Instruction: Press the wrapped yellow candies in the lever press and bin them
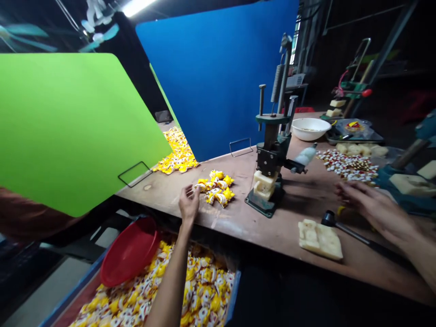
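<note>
Head cam shot of a wooden bench (163, 190). My left hand (189, 204) is open, right beside a small pile of yellow wrapped candies (216, 188), with a bigger pile (177, 152) farther left. Down near me there's a blue-edged bin (231, 290) full of the same candies, with a red plate (129, 252) tilted on top. My right hand (368, 206) is blurry, fingers spread just near some red-and-white sweets (347, 165) and a black mallet (329, 219). A hand press (272, 150) sits mid-bench with a foam block (264, 185) against it, white bowl (309, 128) behind. Green screen (78, 131) hangs left.
</note>
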Motion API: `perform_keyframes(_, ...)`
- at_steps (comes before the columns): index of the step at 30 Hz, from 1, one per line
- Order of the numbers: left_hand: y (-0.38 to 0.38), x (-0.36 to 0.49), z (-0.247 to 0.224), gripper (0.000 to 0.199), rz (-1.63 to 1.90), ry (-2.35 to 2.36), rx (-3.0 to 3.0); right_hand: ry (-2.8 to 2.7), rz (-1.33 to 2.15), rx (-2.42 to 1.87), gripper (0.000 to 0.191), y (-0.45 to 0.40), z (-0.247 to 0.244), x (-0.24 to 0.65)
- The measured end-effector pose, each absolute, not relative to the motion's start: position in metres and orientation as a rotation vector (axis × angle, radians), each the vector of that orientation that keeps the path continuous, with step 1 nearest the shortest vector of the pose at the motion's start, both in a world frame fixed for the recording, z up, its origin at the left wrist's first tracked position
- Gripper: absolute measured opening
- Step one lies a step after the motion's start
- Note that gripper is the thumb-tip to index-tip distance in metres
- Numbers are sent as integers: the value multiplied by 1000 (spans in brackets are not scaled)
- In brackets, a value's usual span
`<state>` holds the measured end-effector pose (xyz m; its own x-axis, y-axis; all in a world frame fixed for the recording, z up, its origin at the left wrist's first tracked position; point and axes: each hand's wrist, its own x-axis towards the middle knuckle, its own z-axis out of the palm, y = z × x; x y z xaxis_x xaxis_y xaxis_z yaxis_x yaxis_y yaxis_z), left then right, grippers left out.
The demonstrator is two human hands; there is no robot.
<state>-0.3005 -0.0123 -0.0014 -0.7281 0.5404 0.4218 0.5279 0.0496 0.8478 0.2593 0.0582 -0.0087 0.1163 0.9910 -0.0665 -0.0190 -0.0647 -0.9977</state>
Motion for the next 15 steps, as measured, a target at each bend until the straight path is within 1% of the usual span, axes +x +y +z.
perform_keyframes(3,-29,-269,-4,61,1888,2338,1285,-1333,962,-1344,40,45,-14,252)
perform_keyframes(5,-47,-236,-11,69,1862,2272,1586,-1467,835,-1358,40,33,-20,252)
perform_keyframes(7,-62,-203,-23,72,1812,2112,1895,-1576,775,-1343,41,18,-27,253)
perform_keyframes(9,-70,-176,-34,74,1779,1965,2081,-1685,700,-1314,45,4,-37,256)
perform_keyframes(11,-68,-161,-40,78,1775,1929,2164,-1786,586,-1300,45,-7,-50,261)
perform_keyframes(13,-59,-159,-38,83,1795,2069,2162,-1856,467,-1317,41,-14,-66,268)
perform_keyframes(15,-45,-170,-31,82,1711,2311,2126,-1878,383,-1341,39,-18,-85,276)
